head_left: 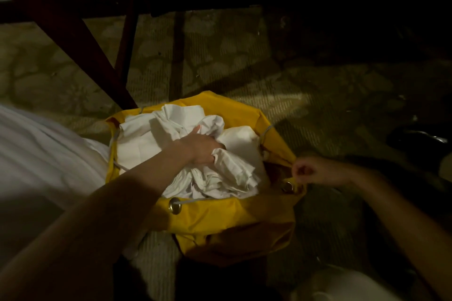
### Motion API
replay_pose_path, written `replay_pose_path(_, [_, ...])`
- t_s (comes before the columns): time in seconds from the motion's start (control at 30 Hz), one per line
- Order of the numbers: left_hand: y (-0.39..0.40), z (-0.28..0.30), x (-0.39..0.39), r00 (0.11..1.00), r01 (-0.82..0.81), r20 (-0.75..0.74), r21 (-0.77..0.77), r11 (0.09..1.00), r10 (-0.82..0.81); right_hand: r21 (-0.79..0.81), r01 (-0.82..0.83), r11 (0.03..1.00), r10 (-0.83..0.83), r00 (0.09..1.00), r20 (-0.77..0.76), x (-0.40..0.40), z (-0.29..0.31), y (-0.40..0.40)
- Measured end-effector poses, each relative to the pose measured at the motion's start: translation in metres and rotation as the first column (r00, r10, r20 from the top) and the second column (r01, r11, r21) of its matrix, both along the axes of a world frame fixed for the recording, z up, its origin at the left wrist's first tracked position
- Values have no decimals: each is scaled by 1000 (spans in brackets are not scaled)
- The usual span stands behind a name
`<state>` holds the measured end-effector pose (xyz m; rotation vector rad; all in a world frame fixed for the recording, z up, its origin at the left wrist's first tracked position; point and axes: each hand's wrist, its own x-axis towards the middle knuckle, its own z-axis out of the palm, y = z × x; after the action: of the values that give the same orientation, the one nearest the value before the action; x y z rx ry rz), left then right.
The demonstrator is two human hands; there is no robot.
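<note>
A yellow drawstring laundry bag (pixel 220 215) stands open on the carpet, filled with crumpled white linen (pixel 146 144). My left hand (pixel 200 146) reaches into the bag's mouth and grips a bunch of the white linen, fingers buried in the folds. At the bag's right rim my right hand (pixel 315 171) pinches the yellow edge near a metal eyelet (pixel 287 187) and holds it outward. A white cord runs through a second eyelet (pixel 175 206) on the near rim.
White bedding (pixel 41 154) lies at the left, touching the bag. Dark wooden furniture legs (pixel 80 39) rise behind the bag. Patterned carpet (pixel 318 105) surrounds it. A dark shoe (pixel 420 139) sits at the right, and a pale bundle (pixel 342 286) lies at the bottom right.
</note>
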<state>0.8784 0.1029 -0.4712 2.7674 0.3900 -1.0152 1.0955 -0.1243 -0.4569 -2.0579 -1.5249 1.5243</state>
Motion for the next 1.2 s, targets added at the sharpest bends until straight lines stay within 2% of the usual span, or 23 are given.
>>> replay_pose_path(0.13, [-13, 9, 19, 998, -48, -38, 36, 998, 50, -121, -102, 987, 120, 982, 149, -16, 1, 0])
replay_pose_path(0.27, [-23, 8, 30, 997, -60, 53, 82, 995, 56, -87, -142, 986, 149, 985, 82, -17, 3, 3])
replay_pose_path(0.37, [-34, -6, 25, 998, -23, 58, -5, 1000, 23, -52, -147, 988, 150, 987, 60, -9, 11, 0])
replay_pose_path(0.43, [-38, -15, 18, 998, 11, 60, -68, 998, -7, -92, -175, 980, 182, 981, 70, -11, 17, 0])
replay_pose_path(0.47, [-38, -15, 17, 999, 30, 44, -84, 996, -26, -165, -179, 970, 195, 977, 91, -13, 23, 1])
replay_pose_path(0.53, [-38, -10, 19, 998, 41, -41, -77, 996, -45, -257, -153, 954, 185, 977, 104, -15, 23, 8])
replay_pose_path(0.6, [-40, 4, 26, 990, -41, -137, -94, 995, 28, -305, -66, 950, 115, 982, 148, -17, 26, 21])
replay_pose_path(0.7, [-36, 29, 38, 966, -250, -146, -289, 924, 216, -300, 113, 947, -49, 976, 211, -19, 14, 39])
replay_pose_path(0.77, [-29, 43, 42, 915, -384, -64, -432, 816, 398, -299, 136, 944, -55, 963, 263, -20, 2, 50])
replay_pose_path(0.83, [-18, 52, 41, 829, -433, 137, -455, 778, 542, -291, 89, 953, 21, 935, 353, -23, -2, 54])
replay_pose_path(0.87, [-10, 54, 39, 792, -431, 256, -410, 804, 554, -300, 57, 952, 73, 911, 405, -28, 3, 53])
replay_pose_path(0.93, [10, 54, 32, 774, -381, 470, -191, 905, 425, -313, 30, 949, 130, 868, 478, -29, 3, 52])
replay_pose_path(0.97, [19, 53, 27, 788, -373, 512, -44, 927, 342, -305, 27, 952, 137, 853, 504, -28, 0, 52])
replay_pose_path(1.0, [28, 52, 22, 796, -407, 514, 65, 911, 319, -286, 30, 958, 131, 841, 525, -27, -2, 54])
replay_pose_path(1.03, [36, 50, 17, 789, -471, 495, 109, 875, 363, -230, 39, 972, 96, 832, 546, -26, -5, 57])
replay_pose_path(1.07, [41, 49, 10, 763, -539, 470, 82, 838, 445, -159, 53, 986, 48, 817, 575, -25, -5, 61])
replay_pose_path(1.13, [45, 42, -3, 665, -655, 371, -128, 745, 648, 18, 93, 995, -86, 798, 597, -27, -2, 77])
replay_pose_path(1.2, [36, 28, -14, 616, -689, 232, -304, 658, 753, 206, 149, 967, -233, 844, 483, -40, 10, 100])
